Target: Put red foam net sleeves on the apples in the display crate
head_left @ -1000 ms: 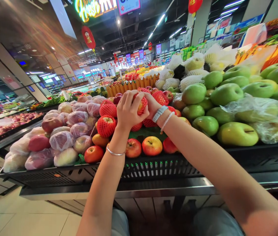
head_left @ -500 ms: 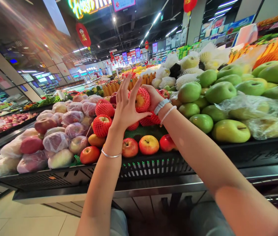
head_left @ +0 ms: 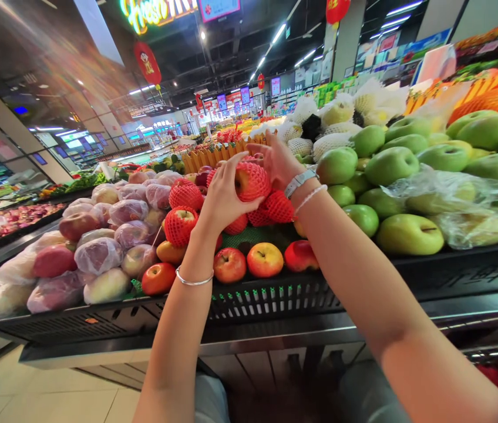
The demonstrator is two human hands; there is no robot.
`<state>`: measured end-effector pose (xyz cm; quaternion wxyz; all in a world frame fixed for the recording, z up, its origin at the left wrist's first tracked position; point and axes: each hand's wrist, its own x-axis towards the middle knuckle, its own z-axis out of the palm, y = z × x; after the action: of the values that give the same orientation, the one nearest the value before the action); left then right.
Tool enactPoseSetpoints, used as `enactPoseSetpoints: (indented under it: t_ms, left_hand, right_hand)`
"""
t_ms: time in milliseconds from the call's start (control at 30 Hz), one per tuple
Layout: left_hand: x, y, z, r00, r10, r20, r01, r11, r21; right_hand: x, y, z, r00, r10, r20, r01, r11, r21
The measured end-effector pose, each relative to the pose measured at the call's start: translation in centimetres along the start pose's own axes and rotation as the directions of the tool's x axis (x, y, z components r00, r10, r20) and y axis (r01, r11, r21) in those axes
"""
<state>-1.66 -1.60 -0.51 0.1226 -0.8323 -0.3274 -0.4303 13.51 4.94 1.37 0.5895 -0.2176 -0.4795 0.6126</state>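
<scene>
A red apple in a red foam net (head_left: 252, 181) is gripped by my left hand (head_left: 225, 197), thumb below and fingers over its far side. My right hand (head_left: 281, 160) is just right of that apple, its fingers apart and holding nothing. Below the held apple lie more red-netted apples (head_left: 279, 207) in a black slatted crate. Bare apples, among them a yellow-red one (head_left: 265, 259), line the crate's front edge. To the left of my left hand sit two netted apples, one (head_left: 181, 225) with its top showing.
Film-wrapped apples (head_left: 99, 254) are heaped on the left. Green apples (head_left: 410, 234) pile up on the right beside crumpled clear plastic (head_left: 451, 191). Behind stand white-netted fruits (head_left: 337, 144) and a low yellow picket divider (head_left: 214, 154). The crate's black front wall (head_left: 275, 302) runs before me.
My left hand has closed round the netted apple. My right hand has let go of it and moved up and right, its fingers opening.
</scene>
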Motion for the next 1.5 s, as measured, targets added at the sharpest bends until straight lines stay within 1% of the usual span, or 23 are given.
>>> enactPoseSetpoints:
  t_ms: [67,100,167,200,267,333,367,433,500,567,700,800,867,967,1067,1133,1200,1333,1400,1500]
  left_hand:
    - [-0.1,0.6,-0.5,0.989,0.014,0.146,0.002,0.993,-0.114]
    - [-0.1,1.0,-0.6,0.971,0.026,0.237,0.012,0.987,-0.159]
    - [-0.3,1.5,-0.8,0.911,0.025,0.412,0.059,0.980,-0.190]
    - [-0.3,1.6,-0.8,0.878,0.007,0.479,0.088,0.980,-0.177]
    - [-0.4,1.6,-0.7,0.830,-0.048,0.556,0.139,0.983,-0.122]
    - [-0.4,1.3,-0.8,0.810,-0.115,0.575,0.175,0.983,-0.050]
    - [-0.3,1.0,-0.9,0.810,-0.149,0.567,0.190,0.982,-0.013]
    - [-0.3,0.5,-1.1,0.822,-0.200,0.533,0.210,0.977,0.042]
    - [-0.4,0.2,-1.1,0.837,-0.212,0.505,0.203,0.976,0.075]
    - [-0.5,0.2,-0.9,0.837,-0.196,0.510,0.154,0.980,0.123]
    - [-0.7,1.0,0.0,0.811,-0.152,0.565,0.011,0.969,0.245]
    - [-0.7,1.9,0.4,0.791,-0.146,0.594,-0.028,0.961,0.274]
    - [-0.7,2.4,0.4,0.755,-0.152,0.638,-0.026,0.965,0.261]
    - [-0.5,2.9,0.1,0.676,-0.175,0.716,0.031,0.977,0.210]
    - [-0.4,2.8,-0.3,0.614,-0.251,0.749,0.136,0.968,0.212]
    - [-0.3,2.7,-0.5,0.573,-0.309,0.759,0.182,0.951,0.250]
    - [-0.3,2.5,-0.5,0.546,-0.344,0.764,0.191,0.939,0.286]
    - [-0.2,2.6,-0.5,0.516,-0.379,0.768,0.184,0.925,0.332]
    - [-0.1,2.5,-0.6,0.487,-0.405,0.774,0.208,0.914,0.348]
    - [-0.1,2.3,-0.9,0.429,-0.445,0.786,0.251,0.894,0.370]
  right_hand:
    - [0.6,-0.7,-1.3,0.991,-0.065,-0.119,0.067,0.998,0.013]
    - [0.7,-1.1,-1.8,0.983,-0.079,-0.164,0.085,0.996,0.028]
    - [0.8,-1.5,-2.2,0.970,-0.126,-0.207,0.135,0.990,0.034]
    - [0.7,-1.6,-2.2,0.968,-0.137,-0.213,0.146,0.989,0.029]
    - [0.3,-1.6,-1.8,0.968,-0.131,-0.215,0.139,0.990,0.025]
    - [-0.1,-1.5,-1.1,0.972,-0.098,-0.214,0.108,0.993,0.036]
    - [-0.2,-1.4,-0.8,0.976,-0.080,-0.203,0.090,0.995,0.042]
    - [-0.5,-1.3,-0.5,0.984,-0.060,-0.165,0.069,0.997,0.047]
    - [-0.5,-1.3,-0.3,0.988,-0.055,-0.141,0.061,0.997,0.040]
    - [-0.6,-1.3,-0.2,0.986,-0.066,-0.151,0.070,0.997,0.022]
    - [-1.0,-1.5,0.3,0.975,-0.086,-0.204,0.081,0.996,-0.033]
    - [-1.4,-1.7,0.7,0.971,-0.097,-0.220,0.082,0.993,-0.079]
    - [-1.6,-1.8,0.8,0.971,-0.108,-0.213,0.087,0.990,-0.109]
    - [-1.6,-1.8,0.9,0.972,-0.122,-0.202,0.089,0.982,-0.165]
    - [-1.5,-1.7,0.8,0.972,-0.131,-0.197,0.088,0.973,-0.213]
    - [-1.5,-1.7,0.8,0.972,-0.127,-0.196,0.086,0.975,-0.206]
    - [-1.6,-1.8,1.0,0.973,-0.119,-0.197,0.083,0.980,-0.181]
    - [-1.8,-1.9,1.2,0.972,-0.123,-0.198,0.086,0.978,-0.188]
    - [-1.7,-1.8,1.2,0.973,-0.126,-0.192,0.088,0.976,-0.199]
    - [-1.5,-1.5,1.1,0.974,-0.137,-0.178,0.098,0.971,-0.216]
